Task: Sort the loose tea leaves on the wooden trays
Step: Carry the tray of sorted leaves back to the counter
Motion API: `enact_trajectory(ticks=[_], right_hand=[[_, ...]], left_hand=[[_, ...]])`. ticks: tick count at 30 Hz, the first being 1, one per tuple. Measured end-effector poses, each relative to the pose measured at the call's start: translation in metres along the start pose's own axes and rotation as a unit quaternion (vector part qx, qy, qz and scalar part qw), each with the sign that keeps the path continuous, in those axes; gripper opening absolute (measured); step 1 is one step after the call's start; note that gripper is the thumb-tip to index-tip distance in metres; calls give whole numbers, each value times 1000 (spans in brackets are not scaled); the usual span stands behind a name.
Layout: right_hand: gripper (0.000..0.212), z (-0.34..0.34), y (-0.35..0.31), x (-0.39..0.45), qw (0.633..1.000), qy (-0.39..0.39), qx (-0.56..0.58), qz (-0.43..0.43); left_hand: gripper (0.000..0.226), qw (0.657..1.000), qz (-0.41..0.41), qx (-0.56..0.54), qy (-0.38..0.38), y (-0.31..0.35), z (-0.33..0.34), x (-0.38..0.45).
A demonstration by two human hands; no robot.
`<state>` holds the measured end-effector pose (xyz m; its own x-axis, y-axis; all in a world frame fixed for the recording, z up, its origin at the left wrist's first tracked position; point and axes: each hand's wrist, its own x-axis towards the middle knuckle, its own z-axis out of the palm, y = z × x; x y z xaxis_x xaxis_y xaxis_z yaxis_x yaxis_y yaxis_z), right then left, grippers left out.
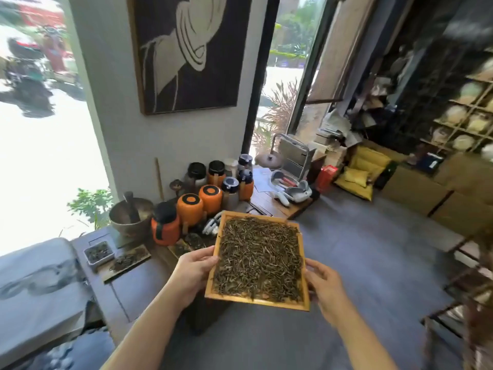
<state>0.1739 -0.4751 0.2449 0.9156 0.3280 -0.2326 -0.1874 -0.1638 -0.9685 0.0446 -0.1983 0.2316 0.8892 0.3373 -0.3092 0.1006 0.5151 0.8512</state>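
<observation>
Tea leaves, loose, dark brown-green with pale strands, spread in an even layer across a shallow wooden tray with a raised light-wood rim; tray held in the air above a grey floor, tilted slightly, in front of the person. Left hand grips the tray's left edge, thumb curled over the rim and touching the leaves' margin, fingers hidden beneath. Right hand grips the right edge near the lower corner, thumb lying along the rim, fingers wrapped under. Both forearms bare, reaching up from the bottom of the frame. To the left, a low dark table carrying: a small pale rectangular dish of dark leaves; just beside it a flat dark board with a further scatter of leaves; a bronze-coloured mortar bowl with a pestle standing inside; a cluster of orange canisters with black lids, some dark-lidded jars behind them. Further back on the table, a white and grey headset-like device. Wall above holds a dark framed picture with a pale figure. Yellow cushions lie on the floor at right, near cardboard boxes; shelving with pale round packages stands at far right, blurred.
</observation>
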Motion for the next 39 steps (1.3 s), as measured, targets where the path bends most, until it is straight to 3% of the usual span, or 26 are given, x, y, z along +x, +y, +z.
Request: enact_trajectory(ticks=[3,10,23,29,33,39], right_hand=[[21,42,-15,55,998,-53,-16,-5],[23,147,-27,159,981,-190,-35,4],[24,287,15,234,881,-448,-151,6],[26,317,74,244,855,-468,-222,16],[26,321,122,248,845,-456,-274,49],[43,327,171,253,827,-434,-354,51]], left_hand=[[27,999,8,-3,45,24,-32,17],[28,972,37,12,232,54,-105,37],[35,870,33,-56,489,11,-160,12],[34,827,-12,-78,556,-36,-183,9],[38,817,-48,-71,570,-70,-195,16],[39,808,-104,-75,575,-115,-227,39]])
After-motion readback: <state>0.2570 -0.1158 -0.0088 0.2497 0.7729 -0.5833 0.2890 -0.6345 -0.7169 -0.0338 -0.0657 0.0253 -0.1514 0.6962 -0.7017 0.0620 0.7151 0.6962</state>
